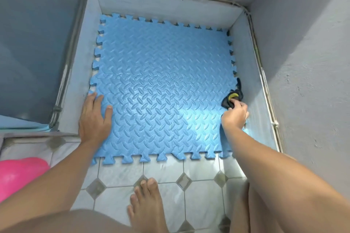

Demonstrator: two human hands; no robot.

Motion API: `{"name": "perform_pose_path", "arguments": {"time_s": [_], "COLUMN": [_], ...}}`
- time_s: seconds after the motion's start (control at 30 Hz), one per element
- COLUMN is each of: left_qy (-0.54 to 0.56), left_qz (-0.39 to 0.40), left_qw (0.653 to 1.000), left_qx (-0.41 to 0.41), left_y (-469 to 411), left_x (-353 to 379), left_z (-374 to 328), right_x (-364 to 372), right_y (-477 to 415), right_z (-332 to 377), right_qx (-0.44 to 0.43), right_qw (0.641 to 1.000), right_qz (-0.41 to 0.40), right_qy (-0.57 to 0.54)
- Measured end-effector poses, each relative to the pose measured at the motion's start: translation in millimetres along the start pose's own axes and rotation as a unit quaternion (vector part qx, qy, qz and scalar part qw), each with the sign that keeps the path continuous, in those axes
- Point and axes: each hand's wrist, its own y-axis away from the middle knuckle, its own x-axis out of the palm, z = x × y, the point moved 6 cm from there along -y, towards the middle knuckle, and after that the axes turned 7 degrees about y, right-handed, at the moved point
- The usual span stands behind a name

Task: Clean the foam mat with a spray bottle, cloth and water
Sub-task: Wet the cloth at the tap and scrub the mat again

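Note:
A blue interlocking foam mat (162, 85) with a raised tread pattern lies flat on the floor in a walled corner. My left hand (94, 117) presses flat on the mat's near left edge, fingers spread. My right hand (235, 114) grips a dark cloth with a yellow patch (233, 96) at the mat's right edge, against the wall. No spray bottle is in view.
Grey walls (303, 62) enclose the mat on the left, back and right, with a pipe along the wall base. Pale tiled floor (170, 174) with grey diamond insets lies in front. A pink object (17, 174) sits at the lower left. My bare foot (147, 200) rests on the tiles.

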Motion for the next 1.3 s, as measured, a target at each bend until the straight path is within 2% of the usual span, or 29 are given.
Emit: {"name": "perform_pose_path", "arguments": {"time_s": [0.1,0.2,0.27,0.33,0.4,0.43,0.5,0.53,0.6,0.63,0.67,0.7,0.73,0.87,0.97,1.03,1.13,1.17,1.23,1.3], "left_qy": [-0.012,-0.018,-0.02,-0.021,-0.02,-0.019,-0.018,-0.016,-0.01,-0.008,-0.008,-0.01,-0.011,-0.015,-0.025,-0.032,-0.042,-0.046,-0.051,-0.054], "left_qz": [0.005,0.005,0.006,0.005,0.006,0.007,0.006,0.006,0.007,0.008,0.008,0.009,0.009,0.005,0.004,0.008,0.015,0.018,0.024,0.029], "left_qw": [1.0,1.0,1.0,1.0,1.0,1.0,1.0,1.0,1.0,1.0,1.0,1.0,1.0,1.0,1.0,0.999,0.999,0.999,0.998,0.998], "left_qx": [0.001,-0.001,0.0,0.005,0.007,0.005,0.004,0.003,0.0,-0.001,-0.002,-0.003,-0.003,0.01,0.01,0.011,0.018,0.022,0.02,0.01], "left_y": [-2,0,0,-1,-1,-1,-1,0,0,0,0,0,0,-1,-2,-1,-2,-2,-3,-2], "left_x": [3,3,2,2,2,2,2,2,1,1,2,2,2,2,4,5,5,6,7,7], "left_z": [0,-1,-1,-2,-2,-1,0,0,-2,-2,-2,-1,0,-3,-2,-2,-2,-3,-3,-2], "right_x": [12,43,62,76,79,73,57,46,18,2,-10,-15,-15,16,55,79,99,101,98,87], "right_y": [24,104,174,234,253,246,213,186,118,91,73,64,59,65,103,146,183,176,143,89], "right_z": [24,86,124,140,133,124,93,72,13,-18,-41,-52,-51,27,118,172,218,223,221,203], "right_qx": [-0.003,-0.156,-0.296,-0.421,-0.479,-0.484,-0.437,-0.372,-0.131,0.014,0.128,0.19,0.199,0.047,-0.129,-0.282,-0.463,-0.488,-0.5,-0.438], "right_qw": [1.0,0.987,0.95,0.893,0.857,0.855,0.884,0.917,0.988,0.998,0.99,0.981,0.979,0.999,0.99,0.951,0.866,0.85,0.842,0.878], "right_qz": [-0.016,0.042,0.098,0.159,0.19,0.186,0.165,0.145,0.076,0.034,0.004,-0.006,-0.004,-0.009,0.056,0.121,0.189,0.199,0.202,0.191], "right_qy": [0.004,-0.011,-0.028,-0.018,-0.015,-0.019,-0.018,-0.014,-0.021,-0.041,-0.054,-0.05,-0.034,-0.008,-0.02,-0.025,0.0,0.007,0.022,0.016]}}
